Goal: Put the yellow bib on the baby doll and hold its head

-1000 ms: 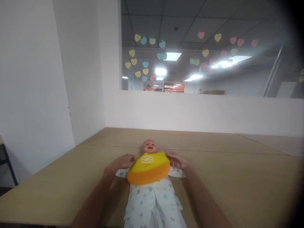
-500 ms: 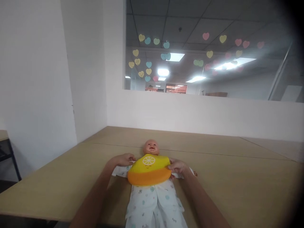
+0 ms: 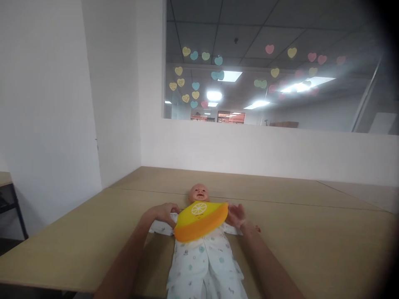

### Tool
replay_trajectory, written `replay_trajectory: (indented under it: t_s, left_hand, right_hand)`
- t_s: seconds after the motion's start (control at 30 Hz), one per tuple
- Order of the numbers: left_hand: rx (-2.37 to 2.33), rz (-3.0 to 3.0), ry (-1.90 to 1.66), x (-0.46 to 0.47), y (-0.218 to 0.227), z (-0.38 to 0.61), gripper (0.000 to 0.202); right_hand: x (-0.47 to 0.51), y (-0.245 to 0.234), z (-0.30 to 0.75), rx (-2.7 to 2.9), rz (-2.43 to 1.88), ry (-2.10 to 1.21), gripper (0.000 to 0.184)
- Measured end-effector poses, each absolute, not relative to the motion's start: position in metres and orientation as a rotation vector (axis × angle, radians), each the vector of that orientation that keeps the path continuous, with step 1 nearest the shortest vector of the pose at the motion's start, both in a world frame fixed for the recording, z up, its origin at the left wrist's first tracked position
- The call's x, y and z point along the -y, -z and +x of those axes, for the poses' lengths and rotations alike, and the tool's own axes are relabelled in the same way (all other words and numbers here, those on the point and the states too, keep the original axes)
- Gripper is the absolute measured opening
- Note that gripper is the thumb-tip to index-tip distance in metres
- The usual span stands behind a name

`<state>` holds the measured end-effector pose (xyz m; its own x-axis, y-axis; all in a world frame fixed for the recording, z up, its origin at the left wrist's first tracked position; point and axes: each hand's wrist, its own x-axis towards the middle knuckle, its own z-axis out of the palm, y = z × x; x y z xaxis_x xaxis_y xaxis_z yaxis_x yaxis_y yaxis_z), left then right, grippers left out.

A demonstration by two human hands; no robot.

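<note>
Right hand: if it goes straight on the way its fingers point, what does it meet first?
Probably the yellow-and-orange silicone bib on the baby doll; the right hand is beside its edge, though depth is unclear.

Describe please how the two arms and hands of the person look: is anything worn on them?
Both forearms come in bare from the bottom edge; no sleeve reaches into view. The left hand and the right hand show no glove, and no watch or bracelet is visible at either wrist. The picture is too small and soft to tell about rings or nails.
</note>
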<state>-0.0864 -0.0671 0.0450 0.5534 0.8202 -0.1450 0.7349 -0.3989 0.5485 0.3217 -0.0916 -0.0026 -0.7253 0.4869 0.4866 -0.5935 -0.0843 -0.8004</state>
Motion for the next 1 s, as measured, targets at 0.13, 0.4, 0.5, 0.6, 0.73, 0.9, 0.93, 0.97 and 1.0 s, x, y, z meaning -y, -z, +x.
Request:
replay_trajectory:
  t_s: [0.13,0.4,0.5,0.6,0.73,0.9,0.93,0.97,1.0]
  left_hand:
    - [-1.269,2.231,-0.193,0.068,-0.043,-0.08,0.062]
    - [-1.333,2.261,-0.198,0.071,-0.042,-0.073,0.051]
    - [-1.332,2.285,-0.199,0.069,-0.039,-0.073,0.048]
    - [-1.289,2.319,-0.212,0.066,-0.036,-0.076,0.046]
    - [-1.207,2.364,-0.297,0.065,-0.034,-0.079,0.045]
    - [-1.17,2.38,-0.405,0.067,-0.036,-0.079,0.042]
    - [-1.178,2.374,-0.401,0.067,-0.036,-0.079,0.042]
    - [-1.189,2.367,-0.392,0.068,-0.037,-0.078,0.043]
    - [-1.201,2.358,-0.383,0.068,-0.038,-0.078,0.043]
  right_hand:
    - [0.117,-0.036,0.327,1.396,0.575,-1.661,0.059]
    - [0.245,-0.081,0.258,1.613,-0.732,-0.925,0.035]
    - [0.273,-0.077,0.215,1.958,-0.947,-0.404,0.019]
    - [0.275,-0.077,0.187,2.092,-1.045,-0.227,0.016]
    - [0.262,-0.081,0.169,2.206,-1.19,-0.167,0.02]
    - [0.253,-0.081,0.167,2.17,-1.277,-0.143,0.015]
    - [0.253,-0.081,0.169,2.163,-1.301,-0.142,0.015]
    - [0.252,-0.08,0.171,2.165,-1.327,-0.146,0.016]
    - [0.252,-0.081,0.173,2.176,-1.35,-0.157,0.017]
